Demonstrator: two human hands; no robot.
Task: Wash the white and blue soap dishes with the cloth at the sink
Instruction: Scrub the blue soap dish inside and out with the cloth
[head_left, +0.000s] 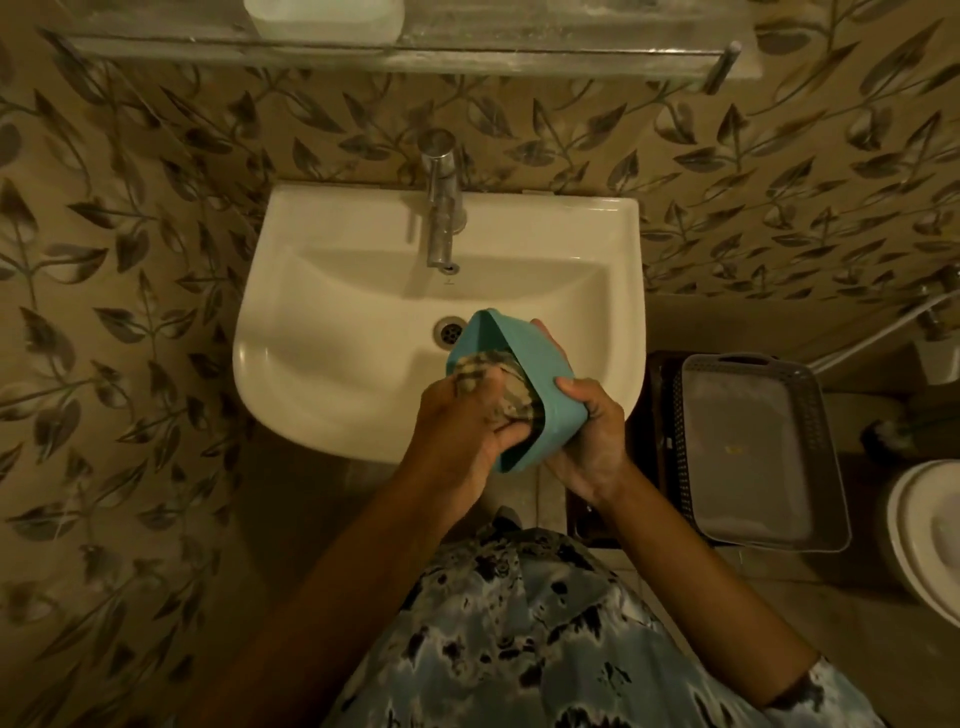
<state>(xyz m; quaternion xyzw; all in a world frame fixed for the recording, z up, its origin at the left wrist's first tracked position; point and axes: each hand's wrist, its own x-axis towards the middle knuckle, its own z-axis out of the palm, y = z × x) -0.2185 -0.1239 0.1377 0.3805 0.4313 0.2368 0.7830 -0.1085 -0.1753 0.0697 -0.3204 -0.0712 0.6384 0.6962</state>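
Leaf-patterned wall tiles (130, 234) fill the view from 8 round to 2 o'clock. A glass shelf (519, 47) runs across at 12 o'clock, with a chrome tap (441, 218) below it. A grey perforated basket (681, 441) sits at 3 o'clock, and a white toilet (924, 519) is just beyond it.

We hold the soap dish (524, 358) over the front right of the sink (322, 218).

The cloth (498, 384) sits inside the dish, gripped by our left hand (457, 431); our right hand (592, 436) holds the dish's right side. The drain (449, 332) lies just left of the dish, the tap (441, 208) behind it on the sink's back rim. A shelf (519, 57) runs above; a basket (680, 441) lies right of the sink.
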